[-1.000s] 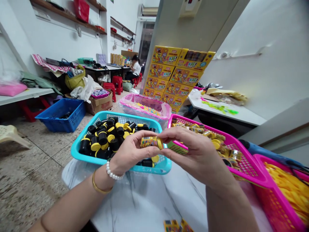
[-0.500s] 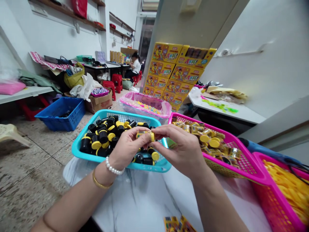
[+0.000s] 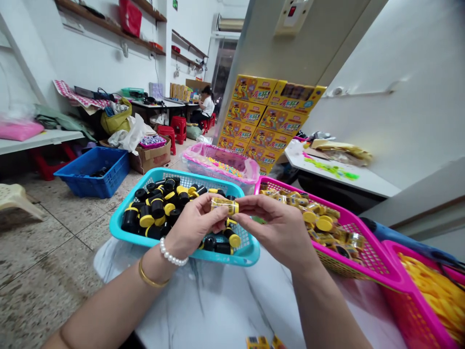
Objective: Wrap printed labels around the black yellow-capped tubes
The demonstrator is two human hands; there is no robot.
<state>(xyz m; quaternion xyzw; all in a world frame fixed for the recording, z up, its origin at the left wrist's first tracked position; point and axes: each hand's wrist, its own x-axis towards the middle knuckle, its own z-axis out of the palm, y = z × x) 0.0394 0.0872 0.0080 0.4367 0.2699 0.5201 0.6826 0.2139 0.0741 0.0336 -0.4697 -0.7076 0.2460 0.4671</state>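
My left hand (image 3: 192, 224) grips a small labelled canister (image 3: 225, 204) with a yellow cap, lying sideways between thumb and fingers. At the capped end, the fingertips and thumb of my right hand (image 3: 283, 227) pinch the same canister. Both hands are over the right part of a teal basket (image 3: 118, 230), which holds many black canisters (image 3: 157, 208) with yellow lids. To the right, a pink basket (image 3: 387, 269) contains canisters in printed wrap (image 3: 323, 223). Several printed yellow labels (image 3: 257, 342) lie on the marbled table (image 3: 214, 300) at the bottom edge.
Another pink basket (image 3: 407, 305) with yellow pieces (image 3: 432, 281) stands at far right. Beyond the teal basket is a pink bin (image 3: 194, 154) of colourful bits. Yellow boxes (image 3: 254, 89) are stacked by the pillar. A blue crate (image 3: 105, 182) sits on the floor; a person (image 3: 207, 104) sits far back.
The view has tipped slightly upward. More of the canister's printed side now shows as my right fingers shift at its capped end. Both hands stay in nearly the same place.
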